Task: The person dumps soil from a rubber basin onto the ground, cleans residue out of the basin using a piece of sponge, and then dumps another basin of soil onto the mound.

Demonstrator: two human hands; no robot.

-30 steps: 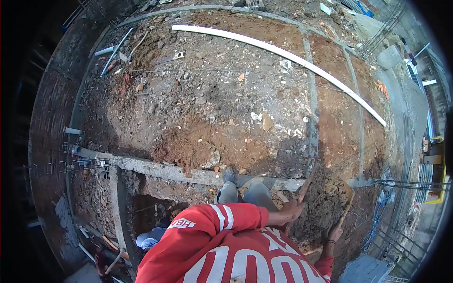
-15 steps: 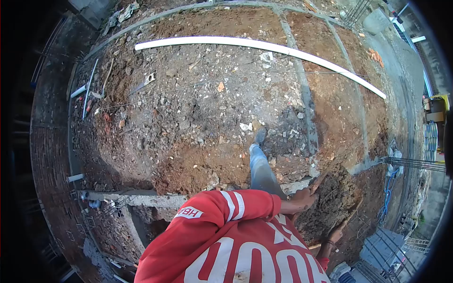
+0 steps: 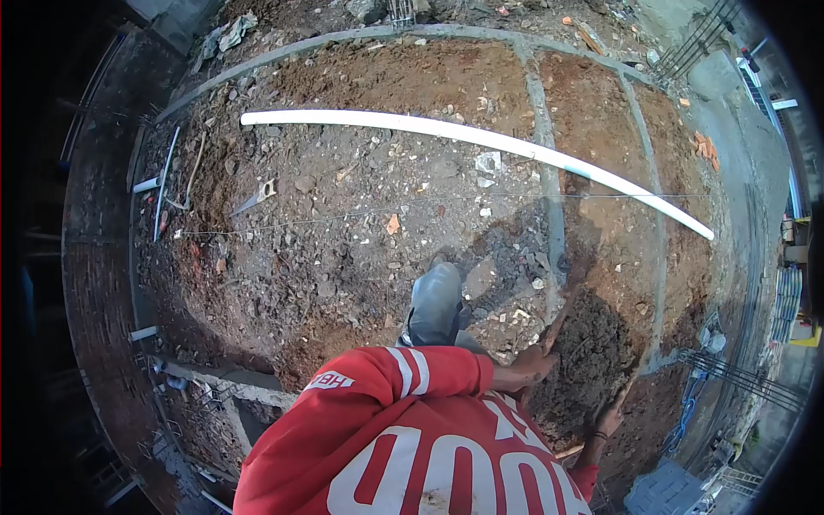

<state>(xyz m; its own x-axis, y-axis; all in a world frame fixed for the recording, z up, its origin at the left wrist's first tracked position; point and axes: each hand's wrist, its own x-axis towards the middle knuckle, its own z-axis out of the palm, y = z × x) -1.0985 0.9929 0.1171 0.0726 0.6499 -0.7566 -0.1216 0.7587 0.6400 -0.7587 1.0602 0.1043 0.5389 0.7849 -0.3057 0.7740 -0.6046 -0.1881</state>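
My left hand (image 3: 534, 367) is closed round the near side of a wooden-edged box (image 3: 558, 328) heaped with dark, damp soil (image 3: 592, 352). On the box's opposite side, my right hand (image 3: 609, 420) grips the wooden edge, its fingers partly hidden. The box is at the right of my body, at about waist height, and its underside is out of sight. My red sleeve (image 3: 429, 373) crosses in front of my chest. A bent knee in pale jeans (image 3: 436, 296) shows ahead of me.
Rubble-strewn ground (image 3: 326, 257) lies ahead. A long white pipe (image 3: 446, 129) crosses it, with a thin string (image 3: 343, 221) nearer me. Concrete strips (image 3: 549, 197) divide the soil. A handsaw (image 3: 257, 196) lies at left; rebar (image 3: 742, 378) juts out at right.
My leg has gone from stretched forward to bent at the knee. The pipe and ground have shifted lower in view. Both hands still hold the box of soil.
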